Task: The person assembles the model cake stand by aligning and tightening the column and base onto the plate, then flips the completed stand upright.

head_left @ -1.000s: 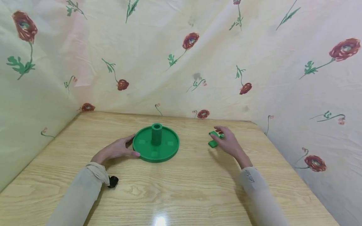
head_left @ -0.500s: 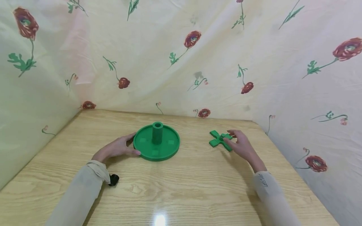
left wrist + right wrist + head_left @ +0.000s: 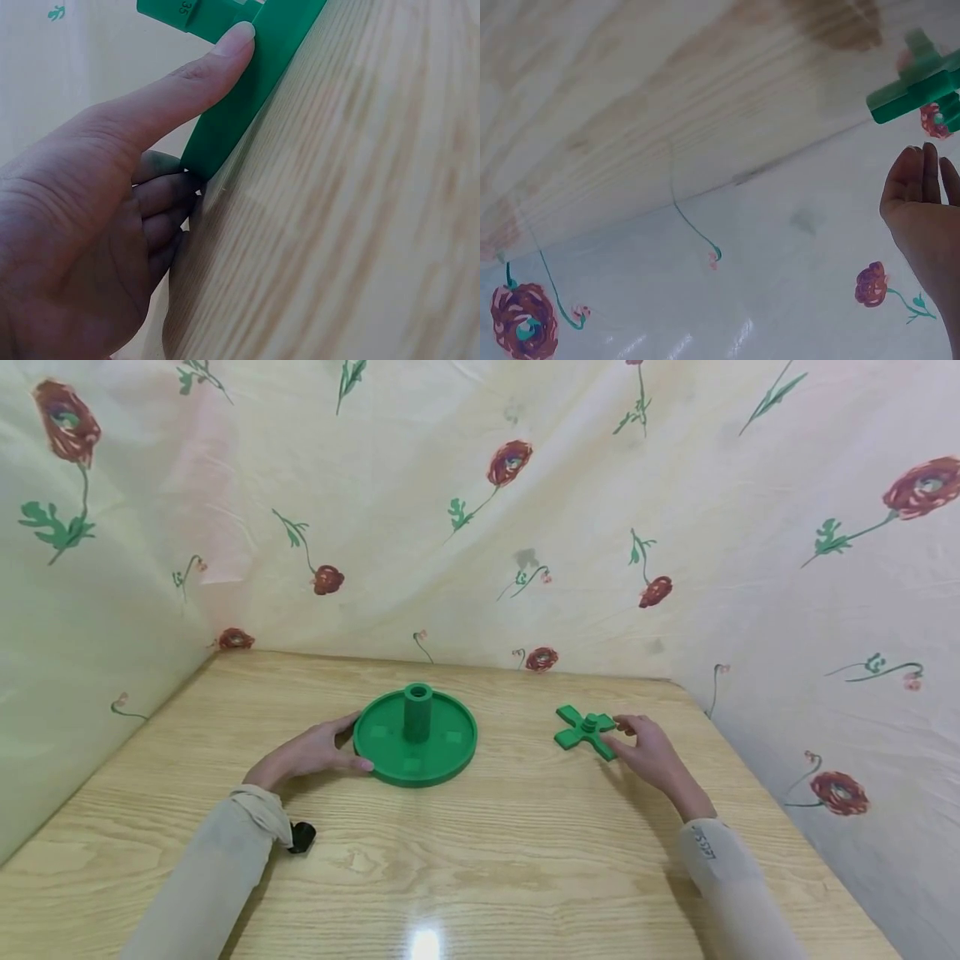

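A round green tray-like base (image 3: 390, 752) with a raised rim and an upright hollow post (image 3: 417, 718) lies on the table, left of centre. My left hand (image 3: 318, 753) holds its left edge, the thumb along the outer rim and the fingers curled at the far side. In the left wrist view, the thumb presses the rim of the base (image 3: 225, 131). A flat green cross-shaped piece (image 3: 577, 735) with a short round stub rests to the right. Just right of it, my right hand (image 3: 651, 756) hovers with loosely bent fingers; the right wrist view shows a gap between them.
The light wood table (image 3: 465, 860) carries both green pieces. Behind and beside it hangs a cream cloth (image 3: 420, 527) printed with red flowers. A small black object (image 3: 302, 837) sits at the left sleeve's cuff.
My right hand has drawn back to the right from over the cross-shaped piece, uncovering it. The left hand and the round base stay in place.
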Demonstrator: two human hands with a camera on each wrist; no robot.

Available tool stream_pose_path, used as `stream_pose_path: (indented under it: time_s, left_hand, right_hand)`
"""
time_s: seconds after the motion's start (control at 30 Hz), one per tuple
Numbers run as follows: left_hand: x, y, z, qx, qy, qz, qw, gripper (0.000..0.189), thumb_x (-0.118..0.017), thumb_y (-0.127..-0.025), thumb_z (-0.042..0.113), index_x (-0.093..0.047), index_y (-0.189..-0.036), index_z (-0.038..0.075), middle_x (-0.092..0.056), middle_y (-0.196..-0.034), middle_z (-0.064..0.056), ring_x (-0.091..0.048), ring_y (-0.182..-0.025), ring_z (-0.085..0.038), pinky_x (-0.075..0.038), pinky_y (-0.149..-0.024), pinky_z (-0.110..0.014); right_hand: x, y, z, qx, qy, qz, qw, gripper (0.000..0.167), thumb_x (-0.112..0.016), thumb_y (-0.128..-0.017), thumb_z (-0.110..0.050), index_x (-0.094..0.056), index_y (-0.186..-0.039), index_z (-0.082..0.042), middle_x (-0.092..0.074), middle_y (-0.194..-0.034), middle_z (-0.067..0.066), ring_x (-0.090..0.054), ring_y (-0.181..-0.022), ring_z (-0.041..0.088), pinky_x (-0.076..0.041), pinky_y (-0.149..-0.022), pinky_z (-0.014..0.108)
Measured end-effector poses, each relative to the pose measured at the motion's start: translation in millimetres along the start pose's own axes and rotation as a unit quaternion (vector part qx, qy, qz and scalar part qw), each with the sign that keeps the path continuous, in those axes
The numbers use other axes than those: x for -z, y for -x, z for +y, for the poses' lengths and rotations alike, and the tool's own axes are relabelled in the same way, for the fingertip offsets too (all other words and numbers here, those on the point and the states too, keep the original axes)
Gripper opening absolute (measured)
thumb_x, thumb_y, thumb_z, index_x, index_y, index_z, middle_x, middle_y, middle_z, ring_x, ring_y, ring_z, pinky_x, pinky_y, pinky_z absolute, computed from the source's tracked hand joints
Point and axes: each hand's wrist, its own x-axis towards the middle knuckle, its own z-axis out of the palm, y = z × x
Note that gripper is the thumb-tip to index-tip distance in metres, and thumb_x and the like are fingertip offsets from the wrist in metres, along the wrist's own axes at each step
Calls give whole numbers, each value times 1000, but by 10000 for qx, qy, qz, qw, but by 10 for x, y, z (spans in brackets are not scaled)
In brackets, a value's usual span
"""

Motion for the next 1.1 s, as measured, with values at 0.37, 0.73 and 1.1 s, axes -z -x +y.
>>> stream_pose_path:
  time_s: [0.37,0.73,1.1]
  left_hand:
    - [2,-6,-9,-12,-59,14,10000,110,-84,-88,42,-16,-165,1,-19,-167,-27,-13,-153,-48,-19,-117,-68]
    - [-6,-7,-4,10,18,13,10000,110,-83,-88,43,-16,-165,1,-18,-168,-26,-12,-154,-47,-19,-118,-66]
    - [0,-18,-39,0,26,27,10000,111,-83,-88,44,-15,-165,2,-18,-168,-24,-11,-154,-45,-18,-119,-66]
  right_hand:
    - [-58,66,102,-200,15,-160,9997,54,-69,-101,-19,-52,-134,21,-59,-119,36,-57,-112,53,-50,-93,63]
    - [-200,76,141,-265,272,-131,9992,52,-72,-99,-20,-58,-128,21,-61,-111,30,-59,-102,42,-51,-85,56]
    - [-276,83,140,-193,381,82,9991,47,-73,-98,-16,-61,-123,22,-58,-107,31,-55,-94,40,-49,-80,54]
